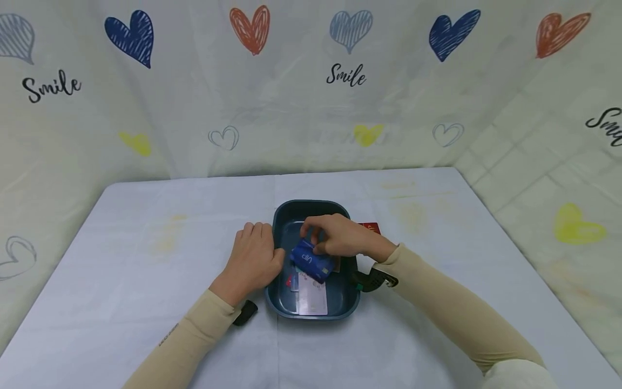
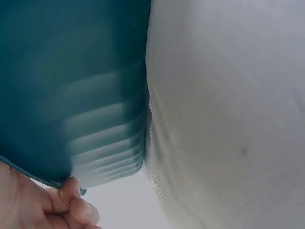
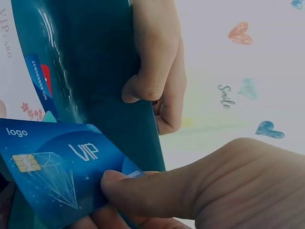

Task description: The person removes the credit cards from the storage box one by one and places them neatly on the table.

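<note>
A dark teal plastic basin point(image 1: 357, 294) stands on the white table. My left hand point(image 1: 255, 256) grips its left rim, thumb over the inside and fingers outside; the left wrist view shows the fingertips point(image 2: 70, 188) against the ribbed outer wall. Over the inside of the basin, my right hand point(image 1: 335, 235) pinches a blue VIP card point(image 3: 52, 167) with a gold chip, thumb on its printed face. Beneath it in the basin lie a pale VIP card point(image 1: 313, 296) with a flower print and another blue card point(image 3: 40, 83) with a number and a red patch.
Past the basin's right side, a red card point(image 1: 370, 227) shows on the table point(image 1: 121, 302), partly behind my right wrist. A white curtain point(image 1: 291, 108) with hearts and "Smile" lettering hangs behind the table's back edge.
</note>
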Tool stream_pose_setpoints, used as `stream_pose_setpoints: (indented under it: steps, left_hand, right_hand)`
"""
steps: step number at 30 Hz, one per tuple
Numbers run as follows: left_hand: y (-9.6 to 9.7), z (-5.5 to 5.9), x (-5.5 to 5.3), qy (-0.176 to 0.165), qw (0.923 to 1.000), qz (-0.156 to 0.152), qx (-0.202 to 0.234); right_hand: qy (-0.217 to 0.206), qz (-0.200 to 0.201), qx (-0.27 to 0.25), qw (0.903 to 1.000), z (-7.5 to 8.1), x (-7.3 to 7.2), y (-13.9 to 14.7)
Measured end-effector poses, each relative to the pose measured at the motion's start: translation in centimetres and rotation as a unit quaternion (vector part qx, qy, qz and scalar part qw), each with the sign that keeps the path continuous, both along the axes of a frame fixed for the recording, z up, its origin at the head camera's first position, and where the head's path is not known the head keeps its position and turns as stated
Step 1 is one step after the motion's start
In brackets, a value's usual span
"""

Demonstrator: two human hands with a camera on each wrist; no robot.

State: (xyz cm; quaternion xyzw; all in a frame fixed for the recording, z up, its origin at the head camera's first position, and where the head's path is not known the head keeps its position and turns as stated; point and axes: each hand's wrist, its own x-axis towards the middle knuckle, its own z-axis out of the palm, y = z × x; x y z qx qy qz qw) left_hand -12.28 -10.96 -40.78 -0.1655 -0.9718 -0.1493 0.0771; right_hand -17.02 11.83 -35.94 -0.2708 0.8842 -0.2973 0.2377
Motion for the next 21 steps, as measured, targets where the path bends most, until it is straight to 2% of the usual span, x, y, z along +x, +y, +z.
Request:
stream_pose_setpoints:
  steps: [12, 21]
  left_hand:
    - [0.1, 0.0, 0.1, 0.001, 1.0, 0.002, 0.007]
    - [0.2, -0.1, 0.0, 0.002, 0.9999, 0.005, 0.009]
  right_hand:
    - [-0.012, -0.002, -0.057, 0.9983, -0.1, 0.3, 0.9]
    - [-0.014, -0.013, -0.11, 0.9937, -0.1, 1.3, 1.6]
